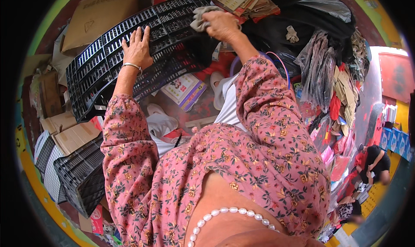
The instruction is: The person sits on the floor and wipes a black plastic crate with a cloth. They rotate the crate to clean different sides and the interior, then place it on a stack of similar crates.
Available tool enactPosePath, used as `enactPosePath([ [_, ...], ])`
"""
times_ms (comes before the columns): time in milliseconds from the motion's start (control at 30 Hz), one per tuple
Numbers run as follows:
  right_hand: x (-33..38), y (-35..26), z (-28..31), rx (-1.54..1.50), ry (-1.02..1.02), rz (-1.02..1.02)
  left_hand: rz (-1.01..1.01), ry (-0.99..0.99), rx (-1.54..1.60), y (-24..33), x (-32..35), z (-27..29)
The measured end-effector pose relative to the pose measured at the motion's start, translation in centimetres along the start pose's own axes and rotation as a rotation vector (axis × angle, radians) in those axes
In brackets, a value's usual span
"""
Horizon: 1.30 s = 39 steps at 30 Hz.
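A large black slatted plastic rack (102, 62) stands tilted in front of me, its grid-like side facing up. My left hand (137, 48) lies on its near part with the fingers stretched out and spread, gripping nothing. A crumpled grey cloth (200, 19) is bunched in my right hand (221, 25), closed round it at the rack's far right end. The cloth touches the slats there. Below the rack a white and purple printed box (183, 91) lies on the floor between my feet.
Behind the rack leans a big brown carton (100, 16). Flattened cardboard (74, 135) and another black slatted piece (80, 169) lie at the left. Stacked printed packets (242, 0) sit at the far side. Clear plastic bags (315, 70) heap at the right. Two people are farther off.
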State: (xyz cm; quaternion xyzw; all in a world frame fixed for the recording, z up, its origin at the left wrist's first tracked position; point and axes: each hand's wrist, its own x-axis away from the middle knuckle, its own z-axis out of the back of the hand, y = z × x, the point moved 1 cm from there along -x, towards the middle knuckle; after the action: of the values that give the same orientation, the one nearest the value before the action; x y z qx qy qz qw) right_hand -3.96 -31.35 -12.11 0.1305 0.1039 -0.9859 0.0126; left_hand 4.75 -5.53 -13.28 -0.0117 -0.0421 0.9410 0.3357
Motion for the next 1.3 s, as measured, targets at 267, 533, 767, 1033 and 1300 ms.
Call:
enactPosePath([
  [267,1.7,7.8,2.9,0.174,0.379,-0.608,0.002,0.02,-0.015,0.4,-0.7,0.1],
  [533,2.7,5.7,4.3,-0.255,0.233,-0.037,0.039,-0.009,-0.032,0.7,-2.1,-0.2],
  [767,-1.4,2.8,0.1,0.267,0.142,-0.103,-0.006,0.029,-0.012,1.3,-1.0,1.0],
  [1033,-5.4,3.3,-2.2,0.363,0.318,-0.111,-0.023,0.046,-0.016,1.6,-0.1,1.1],
  [1300,-10.1,3.5,-4.5,0.36,0.283,-0.174,-0.018,0.085,-0.018,1.3,0.2,0.3],
])
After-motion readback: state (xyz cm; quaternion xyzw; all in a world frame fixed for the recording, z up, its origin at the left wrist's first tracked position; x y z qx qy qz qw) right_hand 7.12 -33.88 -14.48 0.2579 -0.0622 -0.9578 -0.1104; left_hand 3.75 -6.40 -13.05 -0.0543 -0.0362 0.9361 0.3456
